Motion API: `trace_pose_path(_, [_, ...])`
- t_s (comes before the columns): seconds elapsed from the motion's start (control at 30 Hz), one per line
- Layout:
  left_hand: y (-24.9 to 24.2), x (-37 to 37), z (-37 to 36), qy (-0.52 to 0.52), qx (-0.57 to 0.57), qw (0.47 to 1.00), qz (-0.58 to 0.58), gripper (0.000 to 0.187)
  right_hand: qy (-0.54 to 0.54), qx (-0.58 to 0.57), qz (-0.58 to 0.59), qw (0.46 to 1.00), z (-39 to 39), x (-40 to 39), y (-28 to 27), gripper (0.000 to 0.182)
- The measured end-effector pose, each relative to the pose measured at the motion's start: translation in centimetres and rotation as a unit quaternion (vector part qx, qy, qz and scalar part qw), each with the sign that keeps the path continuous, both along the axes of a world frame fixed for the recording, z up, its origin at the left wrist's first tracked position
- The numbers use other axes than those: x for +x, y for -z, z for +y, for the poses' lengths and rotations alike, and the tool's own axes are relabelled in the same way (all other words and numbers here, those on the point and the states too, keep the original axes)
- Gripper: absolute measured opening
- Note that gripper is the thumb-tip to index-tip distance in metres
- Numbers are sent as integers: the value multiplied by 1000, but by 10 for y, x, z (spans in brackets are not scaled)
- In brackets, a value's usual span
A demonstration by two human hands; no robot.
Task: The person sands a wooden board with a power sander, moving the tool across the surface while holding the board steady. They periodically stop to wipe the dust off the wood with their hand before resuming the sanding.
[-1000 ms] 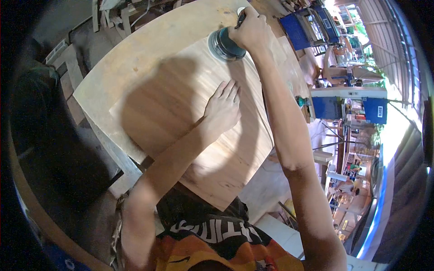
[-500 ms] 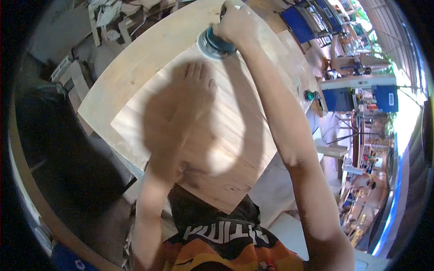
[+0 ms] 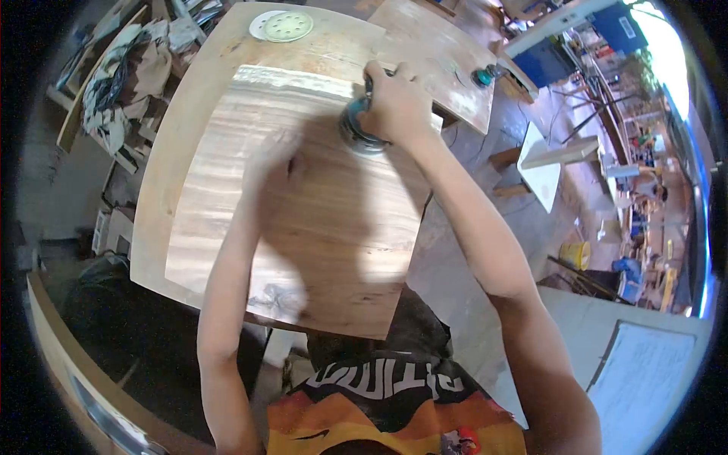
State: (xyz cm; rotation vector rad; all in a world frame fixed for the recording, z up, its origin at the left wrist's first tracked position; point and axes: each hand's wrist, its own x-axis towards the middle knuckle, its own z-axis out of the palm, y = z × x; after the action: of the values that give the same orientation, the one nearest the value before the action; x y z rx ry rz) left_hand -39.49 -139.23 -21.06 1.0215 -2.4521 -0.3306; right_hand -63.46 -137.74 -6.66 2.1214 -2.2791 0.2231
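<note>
Right hand (image 3: 394, 106) wrapping fingers shut around teal sander (image 3: 356, 130), pressing it flat onto wood panel (image 3: 318, 220) near far right edge. Left hand (image 3: 274, 161) lying flat, fingers spread, holding nothing, likely steadying panel against sander push. Panel resting on desk (image 3: 189, 114), near corner overhanging toward person. Bare panel stretching left and toward body. Sanding discs (image 3: 282, 26) lying well apart at far desk edge.

the left hand (image 3: 274, 155) is smeared by motion blur, so its fingers cannot be told apart. the right hand (image 3: 396, 106) covers most of the sander (image 3: 355, 133), hiding its top and grip. far right, the workshop clutter is too small to make out.
</note>
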Motion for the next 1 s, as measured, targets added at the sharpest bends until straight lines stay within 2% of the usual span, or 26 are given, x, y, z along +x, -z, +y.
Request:
trace_pose_path(0.07, [-7, -33, 28, -13, 36, 997, 65, 44, 26, 2, 9, 1000, 15, -27, 0, 58])
trace_pose_path(0.1, [-7, -47, 35, -5, 41, 998, 47, 44, 45, 47, 20, 998, 20, -33, -6, 62])
trace_pose_path(0.17, [-6, -72, 45, 8, 50, 999, 11, 45, 67, 40, 20, 997, 32, -45, -7, 62])
trace_pose_path(0.27, [-10, -95, 56, 20, 2, 1000, 6, 45, 94, 31, 24, 995, 39, -64, -2, 63])
trace_pose_path(0.37, [-8, -90, 57, -6, 39, 999, 29, 44, 105, 38, 29, 993, 44, -77, -3, 63])
trace_pose_path(0.47, [-32, -72, 48, -43, 120, 992, -22, 51, 105, 44, 23, 993, 50, -75, -7, 61])
trace_pose_path(0.57, [5, -46, 29, -56, -39, 997, 31, 50, 92, 24, 13, 995, 55, -65, -5, 58])
trace_pose_path(0.7, [0, -54, 35, -58, -52, 997, -9, 50, 61, -31, -10, 998, 47, -43, 4, 54])
trace_pose_path(0.77, [1, -55, 38, -48, -59, 997, -5, 50, 25, -50, -38, 998, 37, -32, 7, 47])
trace_pose_path(0.87, [-21, -53, 44, -27, -18, 999, 35, 50, -15, -120, -22, 992, 20, -12, 19, 40])
trace_pose_path(1.0, [-7, -41, 37, -65, -13, 996, 55, 53, -15, -114, -10, 993, 3, 10, 13, 38])
